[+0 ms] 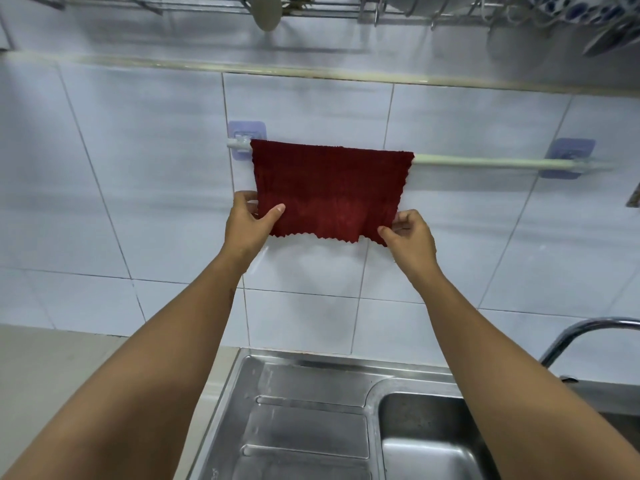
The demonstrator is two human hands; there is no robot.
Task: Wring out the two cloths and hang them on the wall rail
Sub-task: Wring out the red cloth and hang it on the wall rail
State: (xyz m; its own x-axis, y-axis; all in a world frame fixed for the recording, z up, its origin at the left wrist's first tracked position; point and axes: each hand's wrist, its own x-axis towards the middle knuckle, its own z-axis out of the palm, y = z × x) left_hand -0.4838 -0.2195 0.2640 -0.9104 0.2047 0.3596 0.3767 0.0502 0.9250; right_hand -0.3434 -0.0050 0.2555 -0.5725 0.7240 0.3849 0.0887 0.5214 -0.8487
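Observation:
A dark red cloth [329, 185] with a zigzag hem hangs folded over the left half of the white wall rail [485, 163]. My left hand [251, 220] pinches the cloth's lower left corner. My right hand [410, 235] pinches its lower right corner. The cloth is spread flat between them. The rail's right half is bare. No second cloth is in view.
The rail sits on two clear adhesive hooks [569, 157] on the white tiled wall. Below are a steel sink [429, 441] with a drainboard [304, 420] and a curved tap [585, 330]. A dish rack [381, 8] with crockery hangs overhead.

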